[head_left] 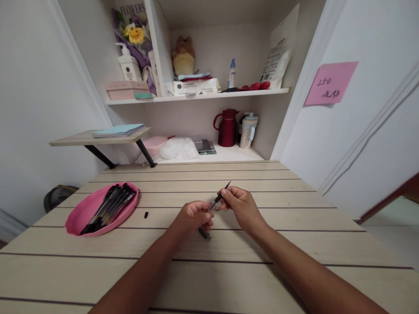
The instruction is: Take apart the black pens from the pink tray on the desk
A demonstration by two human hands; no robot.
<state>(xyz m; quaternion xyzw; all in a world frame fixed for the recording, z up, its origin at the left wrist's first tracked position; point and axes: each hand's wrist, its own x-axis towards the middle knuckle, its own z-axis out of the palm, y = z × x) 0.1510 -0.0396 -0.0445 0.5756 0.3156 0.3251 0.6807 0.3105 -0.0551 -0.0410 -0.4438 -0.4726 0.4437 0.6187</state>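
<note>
Both of my hands meet above the middle of the wooden table, on a slim pen with a black grip (218,199) and its pointed tip slanting up to the right. My right hand (241,207) pinches the pen near the grip, between thumb and fingers. Lower on the clear barrel, my left hand (193,218) is closed round it. Below the left fingers shows a dark piece (204,233); whether it belongs to the same pen I cannot tell. A small black cap (146,215) lies on the table to the left.
A pink tray (73,220) with several black pens (111,207) stands on the left. Behind it is a small raised shelf (72,138) on black legs. At the back are a plastic bag (179,148), a red jug (227,128) and a speckled cup (248,133).
</note>
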